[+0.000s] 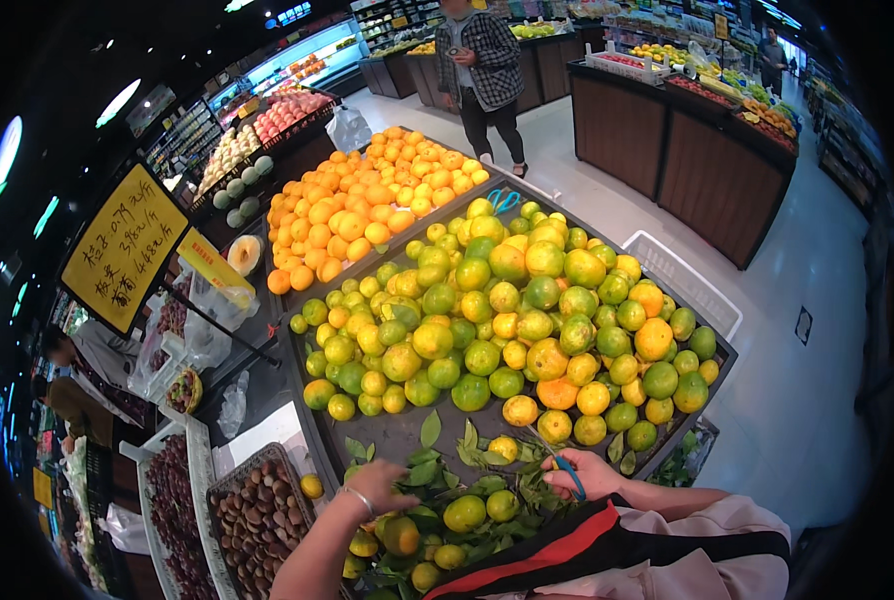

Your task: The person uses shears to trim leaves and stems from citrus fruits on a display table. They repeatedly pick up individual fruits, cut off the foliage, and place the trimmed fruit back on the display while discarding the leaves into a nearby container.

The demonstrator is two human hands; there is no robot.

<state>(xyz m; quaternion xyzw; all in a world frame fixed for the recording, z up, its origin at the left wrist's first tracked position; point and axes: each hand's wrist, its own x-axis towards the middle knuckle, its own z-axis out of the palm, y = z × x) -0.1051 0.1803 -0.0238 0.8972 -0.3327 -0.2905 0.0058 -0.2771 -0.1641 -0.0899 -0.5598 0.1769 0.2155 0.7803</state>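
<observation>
Blue-handled scissors (569, 476) are in my right hand (589, 476), with the blades pointing up and left over green leaves. My left hand (378, 484), a bracelet at its wrist, reaches over leafy stems at the near left; its fingers are spread, and whether they touch a leaf is unclear. Green-yellow citrus fruits (465, 514) lie among leaves (423, 472) between and below my hands. A small yellow citrus fruit (503, 448) sits just left of the scissors. Beyond, a large heap of green and yellow citrus (484, 322) fills the dark display tray (387, 429).
Oranges (342, 210) are heaped beyond the tray. At the left are a basket of chestnuts (259, 517), a crate of grapes (173, 510) and a yellow price sign (125, 247). A person (480, 67) stands past the display; a white crate (683, 277) adjoins its right edge.
</observation>
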